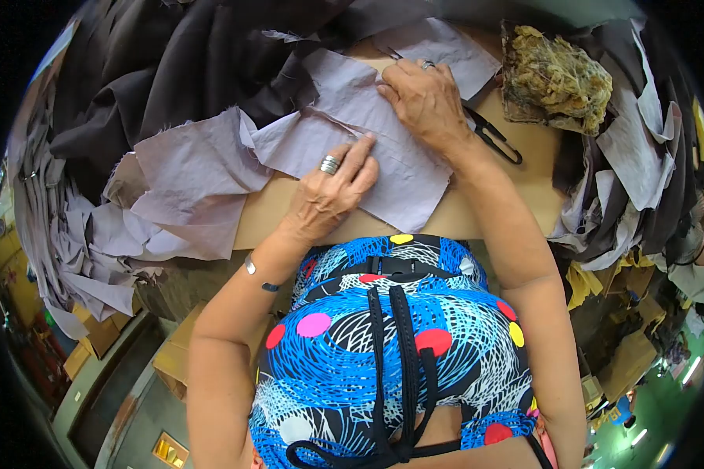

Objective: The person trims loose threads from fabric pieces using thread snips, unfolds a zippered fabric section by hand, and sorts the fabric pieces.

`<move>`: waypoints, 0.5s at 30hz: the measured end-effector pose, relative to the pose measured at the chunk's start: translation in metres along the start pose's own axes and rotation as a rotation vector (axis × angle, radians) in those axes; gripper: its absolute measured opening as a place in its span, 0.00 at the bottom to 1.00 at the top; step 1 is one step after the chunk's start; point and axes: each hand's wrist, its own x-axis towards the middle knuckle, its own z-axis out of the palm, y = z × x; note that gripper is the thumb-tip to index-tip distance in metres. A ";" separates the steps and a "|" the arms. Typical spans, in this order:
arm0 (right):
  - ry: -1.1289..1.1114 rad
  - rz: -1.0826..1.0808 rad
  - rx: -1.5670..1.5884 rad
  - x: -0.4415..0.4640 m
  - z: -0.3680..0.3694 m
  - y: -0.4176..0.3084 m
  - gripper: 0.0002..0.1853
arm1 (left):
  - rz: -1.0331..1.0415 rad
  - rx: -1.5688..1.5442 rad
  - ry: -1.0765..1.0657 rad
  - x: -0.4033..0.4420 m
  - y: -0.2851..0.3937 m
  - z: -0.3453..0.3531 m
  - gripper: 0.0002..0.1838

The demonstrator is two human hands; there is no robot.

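Note:
A pale lilac-grey piece of cloth point(403, 168) with a seam or fold across it lies on the tan work surface in front of me. My left hand point(332, 187), with rings on one finger, rests palm down on this cloth. Its fingers are stretched toward the seam, the thumb slightly apart. Farther up, my right hand point(424, 98) is curled over the cloth's upper right part. Scissors point(497, 139) with a black handle pass beneath it; the handle shows beside the wrist and a dark tip beyond the fingers. My right fingertips are partly hidden.
Dark cloth point(172, 70) is heaped at the back left, with pale pieces point(199, 168) in front. A box of tangled yellowish threads point(559, 78) stands at the back right. More cloth strips point(637, 148) hang at the right edge. The tan tabletop point(278, 211) shows between.

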 end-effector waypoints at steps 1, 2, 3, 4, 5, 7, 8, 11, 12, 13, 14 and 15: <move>-0.003 0.001 0.002 0.000 0.000 0.000 0.06 | -0.029 0.011 -0.007 0.000 0.000 -0.001 0.12; -0.007 0.001 0.005 0.000 0.000 0.000 0.06 | -0.059 0.021 -0.014 -0.001 0.000 -0.001 0.12; -0.011 -0.001 0.008 0.001 -0.001 0.000 0.06 | -0.067 0.024 -0.010 -0.002 0.000 0.000 0.13; -0.031 0.011 -0.005 0.002 -0.003 -0.001 0.06 | -0.076 0.029 -0.006 -0.004 -0.001 0.000 0.13; -0.049 0.023 -0.016 0.003 -0.004 -0.002 0.06 | -0.084 0.036 -0.001 -0.004 -0.001 0.000 0.14; -0.054 0.033 -0.029 0.005 -0.004 -0.004 0.06 | -0.083 0.039 -0.005 -0.004 -0.002 0.000 0.14; -0.041 0.031 -0.031 0.006 -0.003 -0.005 0.06 | -0.082 0.040 -0.007 -0.004 -0.002 0.000 0.15; -0.015 0.028 -0.012 0.004 -0.001 -0.002 0.06 | -0.075 0.037 -0.003 -0.004 -0.002 0.001 0.14; -0.006 0.025 0.000 0.004 0.000 -0.001 0.06 | -0.068 0.050 -0.015 -0.003 -0.002 -0.001 0.13; -0.007 0.026 0.001 0.005 0.000 -0.001 0.06 | -0.060 0.064 -0.030 -0.001 -0.001 -0.003 0.13; -0.006 0.028 0.001 0.005 -0.001 -0.001 0.05 | -0.051 0.078 -0.044 -0.001 -0.001 -0.005 0.13; -0.007 0.032 0.000 0.005 -0.001 -0.002 0.05 | -0.036 0.073 -0.042 -0.001 -0.001 -0.005 0.13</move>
